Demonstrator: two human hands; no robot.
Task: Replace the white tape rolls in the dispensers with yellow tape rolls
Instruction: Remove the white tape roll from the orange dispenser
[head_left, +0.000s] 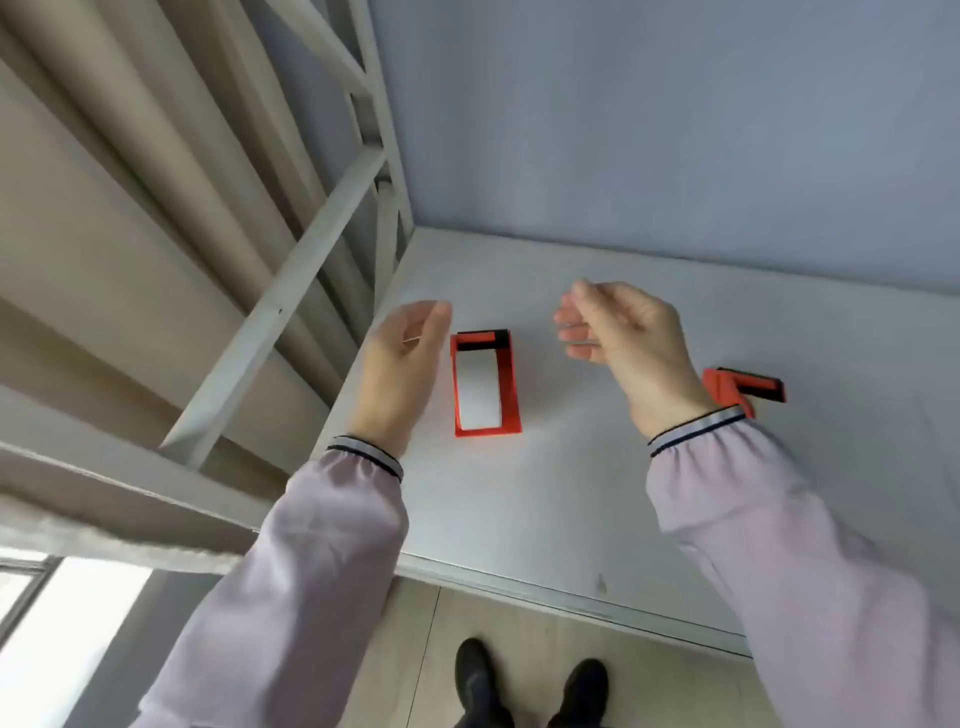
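Observation:
A red tape dispenser (506, 387) stands on the white table (545, 493), with a white tape roll (479, 392) inside its frame. My left hand (400, 369) hovers just left of it, fingers loosely apart, holding nothing. My right hand (623, 343) hangs above the table to the right of the dispenser, fingers curled but empty. A second red dispenser (748, 389) lies behind my right wrist, partly hidden; I cannot see what roll it holds. No yellow roll is in view.
A grey wall (675, 130) runs behind the table. A white metal frame (291, 291) and beige curtains (104, 208) stand to the left. The table's front edge (571, 597) is close to me, with wooden floor and my black shoes (530, 686) below.

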